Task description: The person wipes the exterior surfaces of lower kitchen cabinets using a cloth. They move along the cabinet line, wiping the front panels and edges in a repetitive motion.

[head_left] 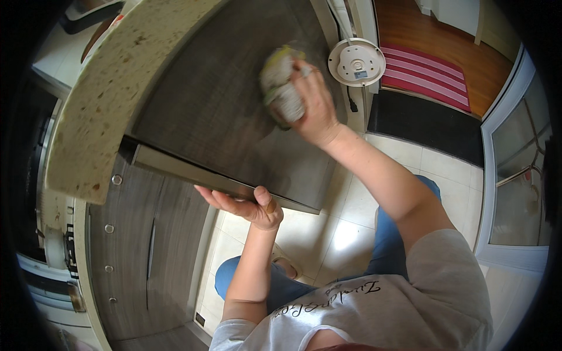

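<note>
My right hand presses a bunched cloth, white with yellow and green edges and slightly blurred, against the dark wood-grain cabinet door. The door stands swung out below the speckled stone countertop. Under its near edge, my left hand supports the pale edge strip, with the fingers on one side and the thumb on the other. A brown patch, perhaps a plaster, shows at the base of the left thumb.
The speckled countertop ends in a corner at the left, above grey drawers with round knobs. A round white base with a cable hangs beyond the door. A striped red mat and a glass-paned door are at the right.
</note>
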### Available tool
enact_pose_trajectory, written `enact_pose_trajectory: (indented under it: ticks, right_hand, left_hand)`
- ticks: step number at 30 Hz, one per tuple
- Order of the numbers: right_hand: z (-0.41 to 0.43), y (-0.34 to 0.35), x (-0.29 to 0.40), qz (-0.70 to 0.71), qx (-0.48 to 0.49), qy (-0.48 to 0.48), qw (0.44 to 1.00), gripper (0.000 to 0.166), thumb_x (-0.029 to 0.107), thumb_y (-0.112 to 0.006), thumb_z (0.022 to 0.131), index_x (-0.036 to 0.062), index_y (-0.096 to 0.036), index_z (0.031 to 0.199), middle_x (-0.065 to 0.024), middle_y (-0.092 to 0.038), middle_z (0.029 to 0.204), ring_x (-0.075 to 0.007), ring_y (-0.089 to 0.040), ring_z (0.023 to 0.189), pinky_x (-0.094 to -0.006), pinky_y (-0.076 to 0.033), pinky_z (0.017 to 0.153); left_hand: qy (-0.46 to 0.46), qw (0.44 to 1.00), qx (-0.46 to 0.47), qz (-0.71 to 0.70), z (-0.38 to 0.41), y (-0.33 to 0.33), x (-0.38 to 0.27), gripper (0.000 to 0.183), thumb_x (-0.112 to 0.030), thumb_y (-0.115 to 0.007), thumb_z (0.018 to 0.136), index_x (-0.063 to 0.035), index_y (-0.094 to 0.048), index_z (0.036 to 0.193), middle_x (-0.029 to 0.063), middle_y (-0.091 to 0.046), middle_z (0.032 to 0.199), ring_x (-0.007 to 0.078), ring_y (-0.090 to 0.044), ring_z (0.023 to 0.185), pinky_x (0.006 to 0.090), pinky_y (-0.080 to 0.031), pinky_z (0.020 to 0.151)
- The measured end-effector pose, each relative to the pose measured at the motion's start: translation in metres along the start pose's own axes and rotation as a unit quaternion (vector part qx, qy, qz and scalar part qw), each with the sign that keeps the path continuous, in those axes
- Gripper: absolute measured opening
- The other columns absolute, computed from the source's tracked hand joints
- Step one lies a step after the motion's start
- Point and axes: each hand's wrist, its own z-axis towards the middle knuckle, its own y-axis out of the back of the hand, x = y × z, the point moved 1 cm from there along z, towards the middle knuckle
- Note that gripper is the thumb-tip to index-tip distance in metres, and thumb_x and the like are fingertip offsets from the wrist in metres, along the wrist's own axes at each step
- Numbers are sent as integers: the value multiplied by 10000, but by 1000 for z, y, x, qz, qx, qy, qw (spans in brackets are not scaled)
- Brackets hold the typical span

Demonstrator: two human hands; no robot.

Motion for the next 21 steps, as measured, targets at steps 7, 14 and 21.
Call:
enact_pose_trajectory:
  ticks: [7,14,21]
  right_hand:
    - [-38,-13,-69,-8,62,-257,964,618,245,-723,750,-33,-464,1237,-222,-472,1257,-399,-461,1133,-422,-399,966]
    - [0,-1,25,25,24,-128,991,575,77,-707,640,-18,-474,1157,-219,-467,1243,-430,-445,1103,-446,-395,948]
    - [30,18,91,178,22,118,977,272,175,-688,706,3,-622,906,-168,-558,1162,-362,-508,1066,-461,-387,966]
  left_hand:
    - [6,999,-29,34,-2,-3,1,661,-286,-454,972,-76,-96,1486,236,18,1522,348,-43,1421,452,-124,1122]
    - [-6,998,-17,54,0,2,0,661,-301,-445,970,-84,-98,1489,225,27,1527,348,-40,1421,459,-117,1124]
    - [5,999,-6,31,3,3,-5,670,-389,-413,972,-80,-102,1480,224,38,1523,347,-32,1419,473,-115,1126]
